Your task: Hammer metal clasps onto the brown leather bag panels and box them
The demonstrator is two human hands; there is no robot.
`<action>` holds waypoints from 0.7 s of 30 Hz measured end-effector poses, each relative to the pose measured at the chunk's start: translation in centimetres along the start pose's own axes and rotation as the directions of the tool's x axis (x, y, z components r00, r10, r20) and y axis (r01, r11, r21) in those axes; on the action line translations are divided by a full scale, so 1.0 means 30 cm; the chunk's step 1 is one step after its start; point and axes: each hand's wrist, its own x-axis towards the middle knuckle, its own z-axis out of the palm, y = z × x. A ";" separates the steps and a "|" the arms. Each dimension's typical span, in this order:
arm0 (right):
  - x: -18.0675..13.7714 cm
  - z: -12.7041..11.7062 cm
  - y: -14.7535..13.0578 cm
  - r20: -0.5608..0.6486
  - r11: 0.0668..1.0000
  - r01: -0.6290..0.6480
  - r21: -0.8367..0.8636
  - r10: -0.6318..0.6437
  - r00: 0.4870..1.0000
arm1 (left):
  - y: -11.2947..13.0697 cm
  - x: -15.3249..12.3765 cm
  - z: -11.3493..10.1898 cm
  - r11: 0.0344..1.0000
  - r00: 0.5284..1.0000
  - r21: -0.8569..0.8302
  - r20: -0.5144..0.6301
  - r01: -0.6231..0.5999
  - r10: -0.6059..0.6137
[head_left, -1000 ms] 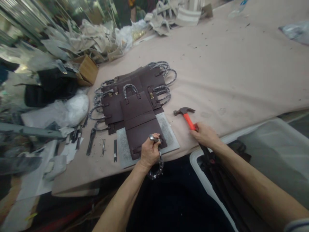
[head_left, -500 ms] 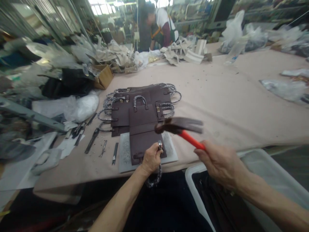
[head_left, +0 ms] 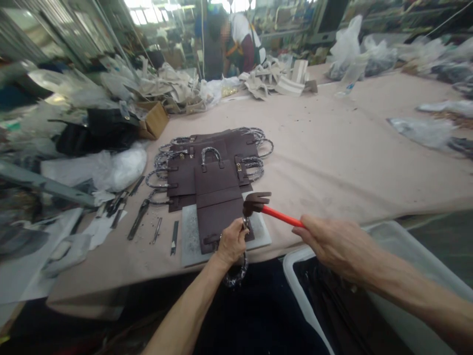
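Note:
My left hand (head_left: 231, 241) is closed around a small metal punch (head_left: 245, 221), held upright on a dark brown leather bag panel (head_left: 220, 217). That panel lies on a grey slab (head_left: 188, 231) at the table's near edge. Its wrapped handle (head_left: 236, 273) hangs off the edge below my wrist. My right hand (head_left: 328, 239) grips the orange shaft of a hammer (head_left: 271, 212). The hammer's dark head (head_left: 255, 201) sits right on top of the punch.
More brown panels with wrapped handles (head_left: 210, 158) are stacked behind the slab. Small hand tools (head_left: 148, 222) lie left of it, beside plastic bags and clutter. A white bin (head_left: 388, 276) stands at my right. A person works at the table's far end.
The hammer was lifted from the table, raised, then swung down onto the punch. My left hand kept the punch in place. The camera tilted up.

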 end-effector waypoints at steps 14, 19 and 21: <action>0.217 0.353 0.274 0.063 0.958 -0.287 0.008 0.286 0.956 | 0.011 0.011 -0.025 0.997 0.998 -0.034 0.020 -0.064 0.065; 0.223 0.425 0.132 -0.253 0.972 0.177 0.157 -0.134 0.958 | 0.030 0.003 -0.039 0.995 0.998 -0.101 0.063 0.014 -0.007; 0.224 0.475 0.063 -0.270 0.903 0.342 0.260 -0.272 0.924 | 0.043 0.008 -0.036 0.983 0.993 -0.157 0.081 0.096 -0.085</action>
